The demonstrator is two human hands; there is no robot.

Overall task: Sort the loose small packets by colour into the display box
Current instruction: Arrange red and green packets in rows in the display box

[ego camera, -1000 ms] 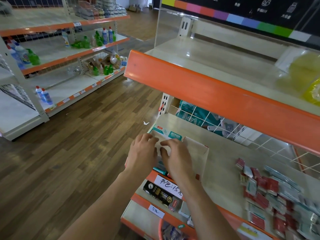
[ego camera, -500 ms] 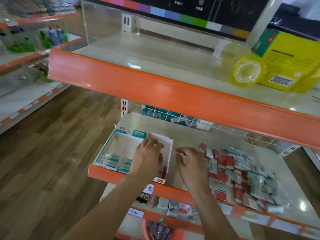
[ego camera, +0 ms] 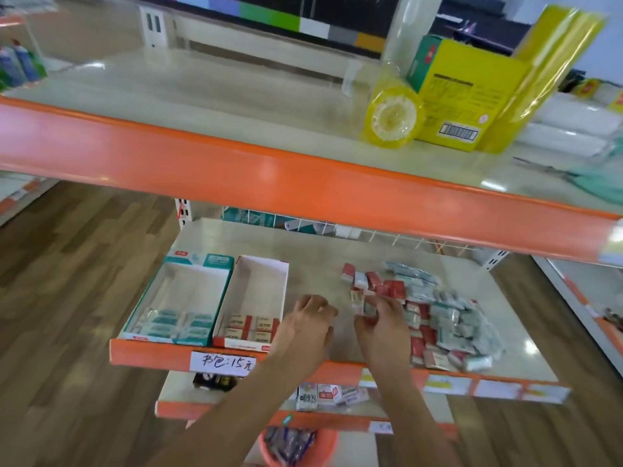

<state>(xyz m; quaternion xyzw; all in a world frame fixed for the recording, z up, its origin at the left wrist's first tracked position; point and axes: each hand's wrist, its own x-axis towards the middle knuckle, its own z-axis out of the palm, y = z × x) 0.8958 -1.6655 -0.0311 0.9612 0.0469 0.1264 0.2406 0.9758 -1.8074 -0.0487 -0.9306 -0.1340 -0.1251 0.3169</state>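
Both hands have left the box (ego camera: 256, 298); right hand (ego camera: 379, 326) pinches a packet (ego camera: 365, 308), left hand (ego camera: 303, 326) hovers loosely curled, empty.

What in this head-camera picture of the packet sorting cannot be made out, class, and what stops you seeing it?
- Printing on the loose packets: too small and blurred in the head view.
- What the right hand grips: its fingers cover most of the packet.
- Left hand: blurred; contact with the shelf is unclear.
- Lower shelf goods: hidden by the orange shelf edge and the forearms.
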